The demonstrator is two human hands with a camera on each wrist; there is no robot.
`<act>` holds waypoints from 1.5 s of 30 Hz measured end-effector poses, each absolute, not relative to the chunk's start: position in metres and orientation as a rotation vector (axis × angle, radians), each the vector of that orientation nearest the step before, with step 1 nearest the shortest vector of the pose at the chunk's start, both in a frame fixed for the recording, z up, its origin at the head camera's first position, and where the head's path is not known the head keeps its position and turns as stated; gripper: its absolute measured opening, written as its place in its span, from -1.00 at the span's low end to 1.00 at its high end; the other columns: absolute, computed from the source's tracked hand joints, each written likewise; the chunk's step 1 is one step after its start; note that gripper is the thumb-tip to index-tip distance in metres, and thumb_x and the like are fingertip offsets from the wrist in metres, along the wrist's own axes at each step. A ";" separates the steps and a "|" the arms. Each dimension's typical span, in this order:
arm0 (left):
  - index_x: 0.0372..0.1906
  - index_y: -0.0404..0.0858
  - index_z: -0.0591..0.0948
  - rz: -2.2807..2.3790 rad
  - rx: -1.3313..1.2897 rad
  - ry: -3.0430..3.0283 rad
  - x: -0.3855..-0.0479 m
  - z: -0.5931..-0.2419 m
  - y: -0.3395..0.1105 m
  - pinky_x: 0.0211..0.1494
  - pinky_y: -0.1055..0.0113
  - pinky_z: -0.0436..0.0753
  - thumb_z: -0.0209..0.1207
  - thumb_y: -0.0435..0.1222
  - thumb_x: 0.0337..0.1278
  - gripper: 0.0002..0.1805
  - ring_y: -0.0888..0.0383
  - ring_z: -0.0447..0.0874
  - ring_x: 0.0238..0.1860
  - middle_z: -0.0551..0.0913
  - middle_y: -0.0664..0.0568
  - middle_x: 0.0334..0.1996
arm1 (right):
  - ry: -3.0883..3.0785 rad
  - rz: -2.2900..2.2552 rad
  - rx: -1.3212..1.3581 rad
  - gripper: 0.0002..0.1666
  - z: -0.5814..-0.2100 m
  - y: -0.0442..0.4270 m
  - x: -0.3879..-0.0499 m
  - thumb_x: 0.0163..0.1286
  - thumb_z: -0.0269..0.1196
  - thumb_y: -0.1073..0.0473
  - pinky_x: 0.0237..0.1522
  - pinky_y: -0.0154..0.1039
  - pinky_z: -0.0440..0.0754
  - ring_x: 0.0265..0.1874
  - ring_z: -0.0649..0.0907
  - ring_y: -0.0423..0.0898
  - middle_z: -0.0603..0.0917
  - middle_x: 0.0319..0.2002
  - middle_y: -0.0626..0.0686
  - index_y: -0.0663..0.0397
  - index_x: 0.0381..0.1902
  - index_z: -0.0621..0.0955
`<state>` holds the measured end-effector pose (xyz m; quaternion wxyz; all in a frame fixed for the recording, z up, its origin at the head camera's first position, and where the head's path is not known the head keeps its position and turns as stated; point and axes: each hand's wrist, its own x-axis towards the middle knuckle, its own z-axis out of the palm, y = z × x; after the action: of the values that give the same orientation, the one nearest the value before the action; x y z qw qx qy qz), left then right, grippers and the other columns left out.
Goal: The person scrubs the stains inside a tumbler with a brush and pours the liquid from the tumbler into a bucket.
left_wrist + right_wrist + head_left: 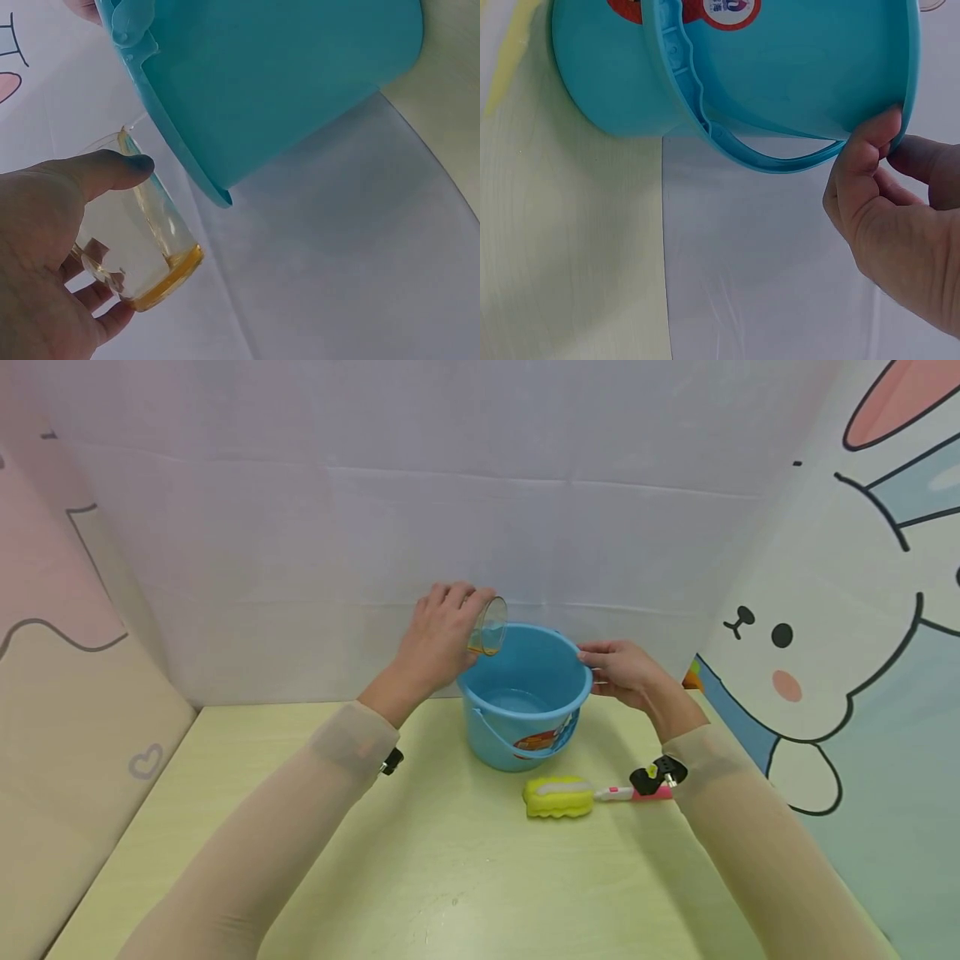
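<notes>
My left hand (442, 639) holds a clear amber-tinted glass (491, 628) tilted over the left rim of a blue bucket (495, 739). In the left wrist view the thumb and fingers wrap round the glass (154, 240), whose thick base is amber. My right hand (622, 672) pinches the bucket's right rim, thumb on one side and fingers on the other, as the right wrist view shows on the bucket (795, 67). A little clear liquid seems to lie at the bucket's bottom. The bucket's handle (742, 157) hangs down over its front.
A yellow sponge brush (558, 797) with a pink and white handle (618, 793) lies on the pale wooden table (420, 877) in front of the bucket. Behind stands a white cloth wall (337, 543). A rabbit-printed panel (847, 610) rises at the right.
</notes>
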<state>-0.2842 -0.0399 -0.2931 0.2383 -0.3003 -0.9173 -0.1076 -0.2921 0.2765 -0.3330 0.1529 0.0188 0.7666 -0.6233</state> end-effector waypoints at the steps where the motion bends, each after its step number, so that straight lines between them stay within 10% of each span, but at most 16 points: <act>1: 0.53 -0.15 0.40 -0.294 -0.824 -2.509 -0.284 -0.293 -0.040 0.33 -0.15 0.48 0.60 -0.30 0.04 -0.07 -0.20 0.34 0.36 0.48 -0.16 0.35 | 2.199 -1.787 0.055 -0.41 -0.333 0.277 -0.292 0.74 0.06 0.13 -0.07 -0.29 0.74 -0.14 0.69 -0.09 0.57 0.19 0.21 0.29 0.57 0.36; 45: 0.53 -0.14 0.42 -0.225 -0.835 -2.490 -0.282 -0.291 -0.036 0.31 -0.14 0.48 0.57 -0.34 0.06 -0.10 -0.19 0.34 0.37 0.49 -0.16 0.34 | 2.195 -1.794 0.048 -0.41 -0.334 0.276 -0.291 0.75 0.05 0.13 -0.06 -0.27 0.75 -0.13 0.70 -0.10 0.54 0.26 0.24 0.30 0.58 0.34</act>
<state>-0.2818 -0.0361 -0.2911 0.2503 -0.3067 -0.9146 -0.0825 -0.2909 0.2761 -0.3339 0.1525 0.0169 0.7652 -0.6253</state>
